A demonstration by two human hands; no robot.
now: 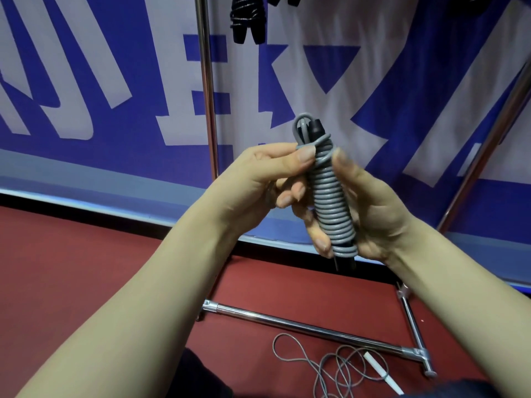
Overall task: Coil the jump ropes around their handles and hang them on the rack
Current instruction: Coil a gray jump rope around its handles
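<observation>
Rope coil [330, 202] held in right hand [373, 208], left hand [258, 176] pinching its twelve o'clock end, may unravel if pinch slips.

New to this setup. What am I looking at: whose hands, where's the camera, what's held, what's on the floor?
No machine here: one picture, from a wide-angle camera worn on a person's head, looking forward and down at their bare hands. The right hand wraps round a coiled grey jump rope; the left hand pinches its top turns. The rope is wound tightly around its black handles. Behind stands a metal rack: an upright pole and a base bar on the red floor. A black coiled rope hangs at the top edge. By the base bar lies a loose grey rope with a white handle, not yet coiled.
</observation>
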